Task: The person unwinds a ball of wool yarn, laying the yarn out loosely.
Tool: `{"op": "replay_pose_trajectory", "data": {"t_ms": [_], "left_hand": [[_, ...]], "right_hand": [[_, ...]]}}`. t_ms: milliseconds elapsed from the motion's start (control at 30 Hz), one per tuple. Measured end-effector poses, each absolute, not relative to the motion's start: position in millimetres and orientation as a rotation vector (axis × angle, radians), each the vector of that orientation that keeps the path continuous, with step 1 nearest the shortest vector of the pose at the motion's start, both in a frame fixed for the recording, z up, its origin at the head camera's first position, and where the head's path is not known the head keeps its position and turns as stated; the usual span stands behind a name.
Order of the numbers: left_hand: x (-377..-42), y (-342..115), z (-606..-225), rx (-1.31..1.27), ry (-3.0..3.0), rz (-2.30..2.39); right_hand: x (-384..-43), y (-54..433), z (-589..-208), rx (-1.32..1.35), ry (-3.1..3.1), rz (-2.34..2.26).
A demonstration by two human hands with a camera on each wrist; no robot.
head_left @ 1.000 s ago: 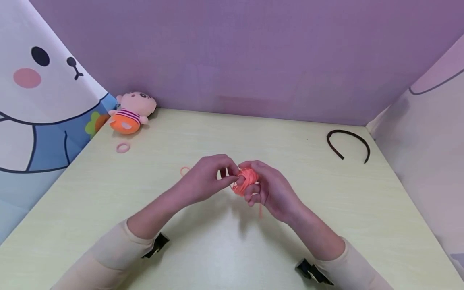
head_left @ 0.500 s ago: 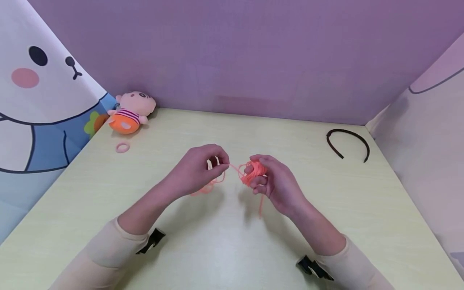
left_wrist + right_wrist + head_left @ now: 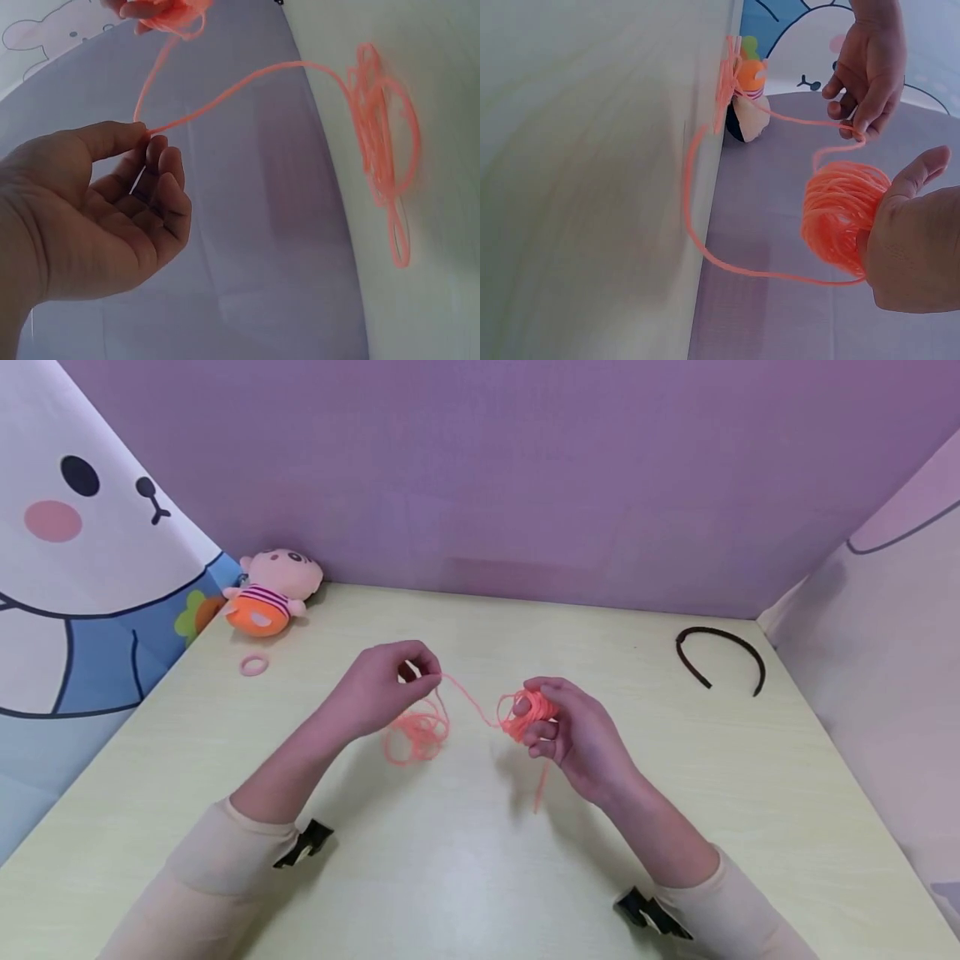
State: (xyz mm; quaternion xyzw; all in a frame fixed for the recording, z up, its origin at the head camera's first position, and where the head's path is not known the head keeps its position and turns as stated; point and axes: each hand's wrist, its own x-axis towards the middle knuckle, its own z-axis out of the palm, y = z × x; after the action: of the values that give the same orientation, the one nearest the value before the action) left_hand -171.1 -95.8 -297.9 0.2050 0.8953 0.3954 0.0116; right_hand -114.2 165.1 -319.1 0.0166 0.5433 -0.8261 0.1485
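Yarn, coral, one bundle and one loose heap, between two hands.
Left hand [image 3: 386, 687], centre-left of the frame: thumb and fingertip pinched together on a strand [image 3: 471, 695], other fingers loosely curled. Right hand [image 3: 587, 742], right of centre: fingers curled about the bundle [image 3: 536, 713], a tail [image 3: 541, 787] hanging below. Strand: slack from the left hand to the bundle, and from the left hand down to the heap [image 3: 422, 737], on the table [image 3: 480, 885] at centre. Outward: ring [image 3: 253, 675], pink, left; doll [image 3: 267, 599], tilted, upper left, near the ring; band [image 3: 707, 630], dark, curved, open-ended, right.
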Motion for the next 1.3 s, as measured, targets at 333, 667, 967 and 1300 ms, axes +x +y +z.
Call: {"op": "replay_pose_trajectory", "data": {"t_ms": [333, 667, 967, 1300], "left_hand": [[-178.6, -110.8, -293.6, 0.399, 2.874, 1.312], [-175.9, -117.7, -280.5, 0.242, 2.951, 1.52], [-172.7, -120.6, -272.7, 0.084, 2.957, 1.698], [-173.0, -126.4, -270.6, -0.107, 2.897, 1.898]], "right_hand": [[-114.1, 165.4, -319.0, 0.029, 1.572, -2.359], [-114.9, 165.5, -320.9, 0.025, 1.571, -2.349], [-115.2, 165.6, -321.5, 0.026, 1.586, -2.357], [-115.2, 166.1, -320.4, 0.06, 1.607, -2.366]]}}
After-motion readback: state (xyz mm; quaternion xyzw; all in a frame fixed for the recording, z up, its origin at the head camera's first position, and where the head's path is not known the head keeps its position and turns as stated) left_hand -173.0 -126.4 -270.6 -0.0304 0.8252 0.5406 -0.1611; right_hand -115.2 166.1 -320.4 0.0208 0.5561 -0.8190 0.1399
